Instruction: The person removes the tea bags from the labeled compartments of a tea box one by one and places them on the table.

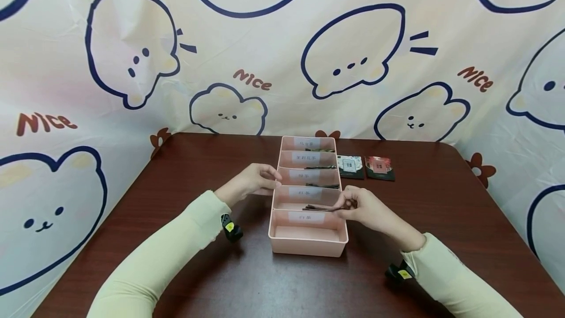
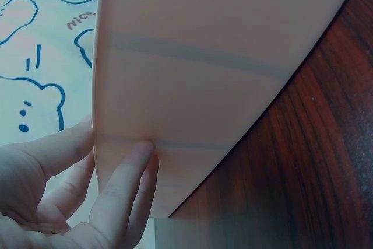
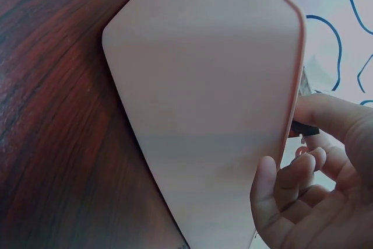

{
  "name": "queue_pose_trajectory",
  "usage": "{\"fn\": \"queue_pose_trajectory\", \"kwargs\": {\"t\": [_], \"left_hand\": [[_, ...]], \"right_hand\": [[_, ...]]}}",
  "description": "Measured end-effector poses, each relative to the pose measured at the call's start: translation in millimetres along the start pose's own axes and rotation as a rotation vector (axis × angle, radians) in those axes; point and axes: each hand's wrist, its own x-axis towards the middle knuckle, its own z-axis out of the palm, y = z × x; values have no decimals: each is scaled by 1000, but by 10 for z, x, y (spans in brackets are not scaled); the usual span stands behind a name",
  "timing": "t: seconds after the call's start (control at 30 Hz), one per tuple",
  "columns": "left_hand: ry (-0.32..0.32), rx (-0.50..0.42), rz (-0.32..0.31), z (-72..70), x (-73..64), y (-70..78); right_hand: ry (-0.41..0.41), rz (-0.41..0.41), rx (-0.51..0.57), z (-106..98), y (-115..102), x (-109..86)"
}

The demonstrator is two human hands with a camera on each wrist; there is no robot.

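A pink divided storage box [image 1: 309, 248] stands lengthwise on the table, its compartments marked with white paper labels. My left hand [image 1: 258, 179] holds the box's left side near the middle; in the left wrist view, fingertips [image 2: 143, 147] rest on the outer wall while other fingers reach the rim. At the right rim, my right hand [image 1: 359, 205] pinches a dark tea sachet [image 1: 320, 208] in the second compartment from the front. A sliver of the sachet [image 3: 306, 129] shows between finger and rim in the right wrist view. Thin dark sachets [image 1: 322, 185] also stand in the three compartments behind.
Two flat tea sachets lie right of the box: a white and green one [image 1: 350, 167] and a red and black one [image 1: 380, 168]. The dark wooden table [image 1: 212, 278] meets a cartoon-printed cloth [image 1: 282, 53] at the back and sides.
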Motion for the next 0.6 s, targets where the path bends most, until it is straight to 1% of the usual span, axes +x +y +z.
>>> {"fn": "queue_pose_trajectory", "kwargs": {"t": [0.33, 0.6], "left_hand": [[-12, -8, 5, -9, -5, 11], [-6, -7, 3, -5, -1, 6]], "right_hand": [[21, 17, 63, -36, -31, 22], [24, -20, 132, -133, -76, 0]]}}
